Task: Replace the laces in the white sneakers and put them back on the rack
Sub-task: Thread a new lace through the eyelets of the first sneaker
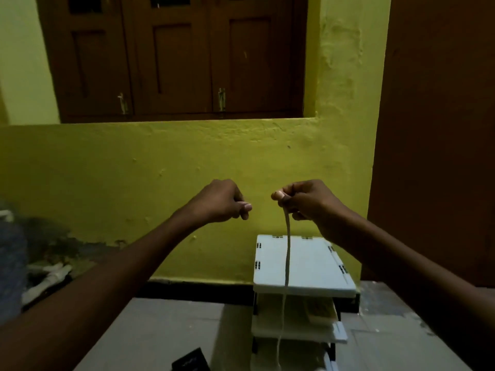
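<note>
1. The white rack (316, 266) stood against the yellow wall, and I took it as my landmark. A flat tan-and-white shape (320, 310) lay on its middle shelf. I could not tell whether that was a sneaker.
2. My right hand (308, 202) was raised above the rack's top shelf, with thumb and forefinger pinched on the upper end of the lace (288, 253).
3. My left hand (219, 202) was level with the right one, above the rack and off to its left. Its fingers were curled with the thumb against the forefinger. I could not tell whether it gripped anything.
4. The lace hung straight down from the right hand with its long axis vertical. It crossed in front of the rack's top shelf and ran past the lower shelves to the bottom edge of the view.
5. I judged that the next move depended on that hanging line. The lace lay just to the right of the left hand and below it, so the left hand was the free one to reach across and take the strand.
</note>
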`<action>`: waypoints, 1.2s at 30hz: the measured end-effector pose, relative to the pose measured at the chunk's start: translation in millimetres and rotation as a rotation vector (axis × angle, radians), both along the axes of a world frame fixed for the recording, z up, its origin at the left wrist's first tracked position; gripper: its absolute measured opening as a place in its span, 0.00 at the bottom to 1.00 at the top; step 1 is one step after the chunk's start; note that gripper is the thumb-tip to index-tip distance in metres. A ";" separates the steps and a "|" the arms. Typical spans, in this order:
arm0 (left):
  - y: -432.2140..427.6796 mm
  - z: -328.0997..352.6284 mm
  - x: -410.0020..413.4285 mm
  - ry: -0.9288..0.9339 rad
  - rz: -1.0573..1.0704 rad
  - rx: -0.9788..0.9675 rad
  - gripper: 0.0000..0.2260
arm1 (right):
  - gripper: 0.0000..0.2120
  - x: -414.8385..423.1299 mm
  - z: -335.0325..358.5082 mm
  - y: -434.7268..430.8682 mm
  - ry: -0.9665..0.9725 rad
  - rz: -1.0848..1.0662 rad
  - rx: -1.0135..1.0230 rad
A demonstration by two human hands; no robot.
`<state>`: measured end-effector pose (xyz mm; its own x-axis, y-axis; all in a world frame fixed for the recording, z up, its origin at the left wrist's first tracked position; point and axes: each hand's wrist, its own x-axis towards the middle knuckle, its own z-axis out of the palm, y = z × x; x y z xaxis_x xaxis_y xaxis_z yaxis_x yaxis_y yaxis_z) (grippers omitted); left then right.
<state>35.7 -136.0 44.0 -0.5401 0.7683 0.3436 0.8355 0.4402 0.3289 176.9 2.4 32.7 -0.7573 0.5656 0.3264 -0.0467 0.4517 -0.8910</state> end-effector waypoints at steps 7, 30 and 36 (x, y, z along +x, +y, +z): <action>-13.4 -94.3 8.4 -0.269 -0.046 0.132 0.07 | 0.09 2.2 -86.1 -6.6 -0.142 0.066 0.030; -44.3 -454.8 -23.8 -0.443 0.429 -0.168 0.12 | 0.08 -22.9 -405.0 -37.7 -0.581 0.091 -0.133; -45.8 -481.2 -32.4 -0.419 0.412 -0.137 0.11 | 0.07 -40.0 -409.7 -32.9 -0.547 0.078 -0.186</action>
